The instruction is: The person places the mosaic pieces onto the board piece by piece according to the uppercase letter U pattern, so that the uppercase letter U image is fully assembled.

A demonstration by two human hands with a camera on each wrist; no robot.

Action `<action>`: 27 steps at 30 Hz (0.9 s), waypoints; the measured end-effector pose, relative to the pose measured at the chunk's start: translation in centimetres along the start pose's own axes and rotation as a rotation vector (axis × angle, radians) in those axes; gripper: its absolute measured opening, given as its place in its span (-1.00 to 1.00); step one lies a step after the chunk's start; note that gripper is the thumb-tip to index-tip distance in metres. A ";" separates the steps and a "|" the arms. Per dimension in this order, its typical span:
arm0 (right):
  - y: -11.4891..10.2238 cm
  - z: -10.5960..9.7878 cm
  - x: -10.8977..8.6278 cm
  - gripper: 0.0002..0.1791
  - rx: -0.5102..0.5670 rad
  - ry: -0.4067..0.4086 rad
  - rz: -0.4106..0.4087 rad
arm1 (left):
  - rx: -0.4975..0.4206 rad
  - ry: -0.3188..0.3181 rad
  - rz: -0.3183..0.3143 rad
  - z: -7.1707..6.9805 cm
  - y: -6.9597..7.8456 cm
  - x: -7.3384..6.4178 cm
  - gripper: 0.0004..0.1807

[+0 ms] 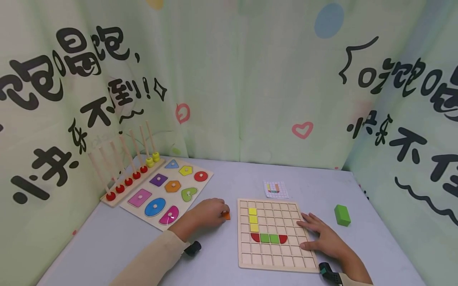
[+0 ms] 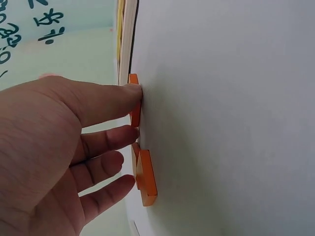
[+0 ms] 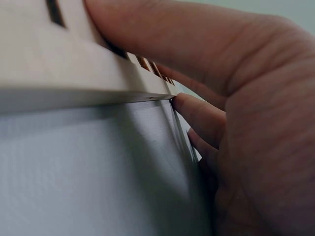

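Note:
My left hand (image 1: 211, 211) is low over the table, left of the wooden grid board (image 1: 242, 254). In the left wrist view its thumb and index finger pinch a small orange tile (image 2: 135, 118). More orange tiles (image 2: 147, 179) lie by the other fingertips. My right hand (image 1: 327, 237) rests on the board's right edge, fingers spread, thumb on top of the frame. On the grid, yellow squares (image 1: 253, 219) form a column; below them runs a row with green squares (image 1: 264, 238) between red rounded pieces (image 1: 283, 239).
A pattern card (image 1: 282, 190) lies behind the board. To the right sits a green block (image 1: 342, 215). On the left are a shape puzzle board (image 1: 148, 192) and a peg stand (image 1: 159, 163) with red and yellow beads. Curtains surround the table (image 1: 222, 174).

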State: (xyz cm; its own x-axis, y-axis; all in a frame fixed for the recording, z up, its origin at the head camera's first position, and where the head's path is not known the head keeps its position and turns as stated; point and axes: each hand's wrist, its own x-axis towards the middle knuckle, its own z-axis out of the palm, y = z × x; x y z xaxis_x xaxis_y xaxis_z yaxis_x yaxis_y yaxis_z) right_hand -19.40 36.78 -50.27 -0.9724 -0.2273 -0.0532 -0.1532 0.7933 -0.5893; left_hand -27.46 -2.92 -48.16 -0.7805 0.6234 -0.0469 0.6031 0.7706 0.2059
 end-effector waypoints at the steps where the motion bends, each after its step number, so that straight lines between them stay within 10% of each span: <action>1: 0.1 0.0 0.0 -0.06 0.003 0.001 0.000 | -0.005 -0.003 0.002 0.0 0.0 0.0 -0.74; 27: 0.1 0.0 0.1 -0.05 0.016 0.000 0.023 | 0.064 -0.029 0.068 -1.2 0.4 0.7 -0.70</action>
State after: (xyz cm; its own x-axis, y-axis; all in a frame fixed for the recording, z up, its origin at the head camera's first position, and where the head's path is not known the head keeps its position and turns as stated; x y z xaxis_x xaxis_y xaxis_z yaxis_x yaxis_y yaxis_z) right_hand -19.48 36.84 -50.34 -0.9756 -0.2093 -0.0667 -0.1283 0.7894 -0.6003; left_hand -27.92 -2.34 -46.95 -0.7327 0.6776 -0.0635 0.6647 0.7326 0.1468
